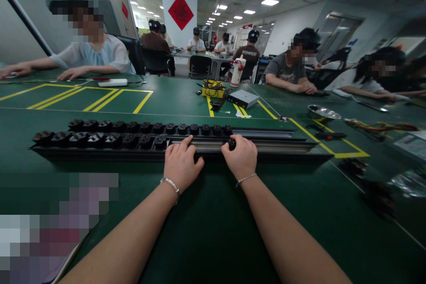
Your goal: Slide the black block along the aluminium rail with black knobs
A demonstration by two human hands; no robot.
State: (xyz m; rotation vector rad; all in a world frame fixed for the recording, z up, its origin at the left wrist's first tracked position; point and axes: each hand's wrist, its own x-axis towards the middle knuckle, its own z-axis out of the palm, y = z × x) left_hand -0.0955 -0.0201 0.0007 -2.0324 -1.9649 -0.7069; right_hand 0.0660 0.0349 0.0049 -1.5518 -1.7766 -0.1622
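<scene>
A long black metal track [282, 147] lies across the green table in front of me. Several black socket modules [112, 139] sit side by side in its left part. Behind it is a second black track [266, 133], with its own row of modules [170, 128]. My left hand [183, 162] rests on the near track just right of its last module, fingers apart and holding nothing visible. With closed fingers, my right hand [240, 155] grips a small black socket module [232, 143] at the near track's channel; the fingers cover most of it.
Farther back are a yellow box with cables [213, 88], a grey box [242, 98] and a red-and-white bottle [237, 71]. A metal bowl [324, 112], cable bundle [379, 126] and blurred black parts [376, 197] lie on the right. Other people sit around the table.
</scene>
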